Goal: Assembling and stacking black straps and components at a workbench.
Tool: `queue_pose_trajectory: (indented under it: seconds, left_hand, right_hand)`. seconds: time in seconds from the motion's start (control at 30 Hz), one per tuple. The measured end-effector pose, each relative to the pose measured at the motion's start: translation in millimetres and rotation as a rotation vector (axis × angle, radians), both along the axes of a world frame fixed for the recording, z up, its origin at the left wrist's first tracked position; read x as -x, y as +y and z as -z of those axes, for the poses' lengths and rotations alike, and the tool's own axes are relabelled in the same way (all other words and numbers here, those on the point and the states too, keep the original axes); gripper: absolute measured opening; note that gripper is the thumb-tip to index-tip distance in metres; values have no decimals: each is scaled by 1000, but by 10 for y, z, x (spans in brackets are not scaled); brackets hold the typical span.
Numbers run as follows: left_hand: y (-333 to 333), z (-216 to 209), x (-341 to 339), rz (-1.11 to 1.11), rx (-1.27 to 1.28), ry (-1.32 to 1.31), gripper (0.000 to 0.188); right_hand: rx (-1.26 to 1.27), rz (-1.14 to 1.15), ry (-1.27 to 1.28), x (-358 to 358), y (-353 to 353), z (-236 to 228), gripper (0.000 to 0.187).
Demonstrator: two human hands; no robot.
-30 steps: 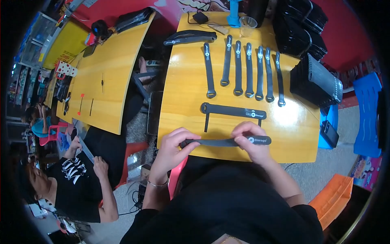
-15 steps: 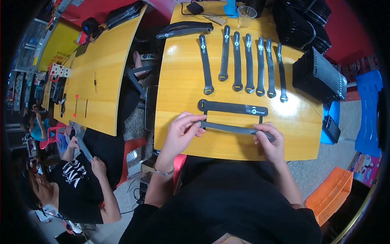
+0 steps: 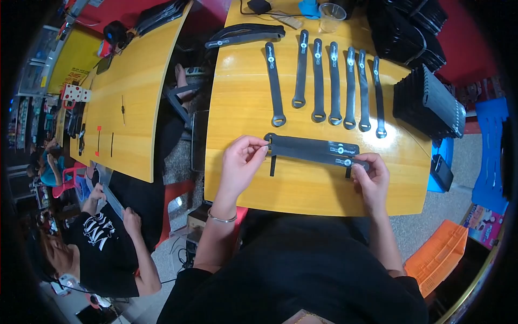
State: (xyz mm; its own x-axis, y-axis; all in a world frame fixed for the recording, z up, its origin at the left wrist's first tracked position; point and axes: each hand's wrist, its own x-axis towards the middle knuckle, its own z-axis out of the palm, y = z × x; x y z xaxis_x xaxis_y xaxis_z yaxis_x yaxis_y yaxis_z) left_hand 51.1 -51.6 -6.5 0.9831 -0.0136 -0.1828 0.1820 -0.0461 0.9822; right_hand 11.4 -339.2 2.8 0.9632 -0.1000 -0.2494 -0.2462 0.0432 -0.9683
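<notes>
Between them, my left hand (image 3: 243, 162) and my right hand (image 3: 373, 175) stretch a dark strap with a white logo (image 3: 318, 157), each pinching one end. It lies along the near edge of another black strap (image 3: 302, 142) on the table, partly covering it. Two short black strips (image 3: 272, 166) stick out below the straps toward me, one near each hand. Beyond, several dark straps with slotted round ends (image 3: 319, 81) lie side by side, pointing away from me.
The yellow wooden table (image 3: 237, 108) also carries a bundle of black straps (image 3: 245, 36), a clear plastic cup (image 3: 331, 19) and a black stack (image 3: 426, 102). At the left, a co-worker (image 3: 102, 237) sits by a second table (image 3: 140, 108). An orange crate (image 3: 437, 259) stands right.
Both hands have moved the held strap away from me, up against the strap lying on the table. Its logo side now faces up. The view has shifted slightly.
</notes>
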Motion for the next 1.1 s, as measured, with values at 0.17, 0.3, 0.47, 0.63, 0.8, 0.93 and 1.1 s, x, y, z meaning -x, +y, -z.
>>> queue_pose_trajectory:
  seconds: [0.17, 0.3, 0.47, 0.63, 0.8, 0.93, 1.1]
  left_hand:
    - [-27, 81, -80, -17, -29, 21, 7]
    - [-34, 158, -99, -43, -66, -15, 6]
    - [-42, 181, -105, -52, -68, -17, 7]
    - [-30, 200, -109, -50, -97, -16, 7]
    - [-17, 222, -115, -23, -98, 12, 9]
    - [-17, 220, -115, -30, -115, 14, 9]
    - [-29, 209, -123, -32, -128, 8, 9]
  right_hand:
    - [25, 11, 43, -72, -34, 55, 12]
    - [87, 62, -13, -92, -8, 66, 12]
    - [125, 68, 8, -111, -6, 64, 11]
    - [154, 55, -33, -106, -7, 108, 12]
    - [135, 63, -43, -110, -3, 142, 13]
    - [155, 63, -39, -115, -5, 136, 13]
    - [182, 61, -38, -124, -10, 132, 13]
